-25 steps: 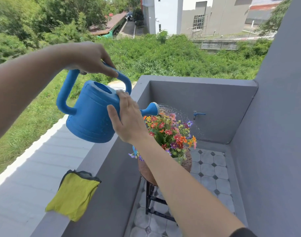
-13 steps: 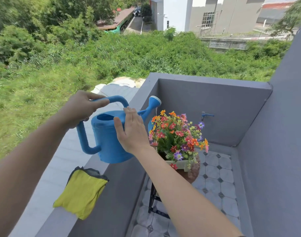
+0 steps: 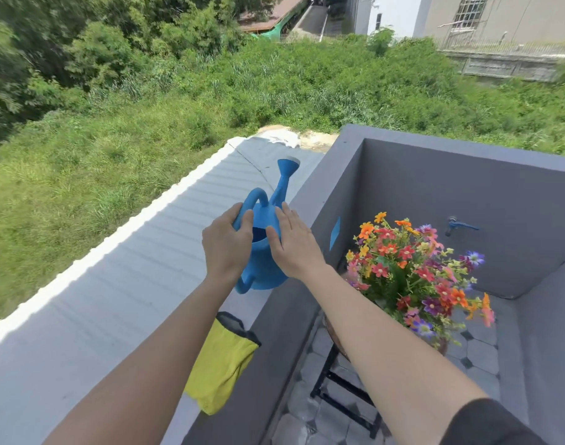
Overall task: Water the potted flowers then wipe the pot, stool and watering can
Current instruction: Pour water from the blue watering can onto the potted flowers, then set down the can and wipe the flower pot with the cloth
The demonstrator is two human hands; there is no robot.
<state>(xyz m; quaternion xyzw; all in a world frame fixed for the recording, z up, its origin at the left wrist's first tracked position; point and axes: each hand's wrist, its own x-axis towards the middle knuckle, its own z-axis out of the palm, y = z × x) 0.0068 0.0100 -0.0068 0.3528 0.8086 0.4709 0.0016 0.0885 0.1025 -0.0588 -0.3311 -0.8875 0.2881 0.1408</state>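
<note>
1. Left hand (image 3: 225, 252): grip closed round the handle of the watering can (image 3: 265, 268), beside its opening.
2. Right hand (image 3: 295, 248): fingers straight, flat against the can's flank, holding nothing.
3. Watering can: upright, spout pointing away, over the ledge (image 3: 323, 187). I cannot tell whether its base touches.
4. Step in hand, my judgement: setting down. I would lower it level, seat the base well in from the outer edge, and release only once it is steady.
5. Yellow cloth (image 3: 223, 364): draped on the ledge, near the can.
6. Potted flowers (image 3: 413, 274): on the stool (image 3: 321, 380), below the ledge's inner edge.
</note>
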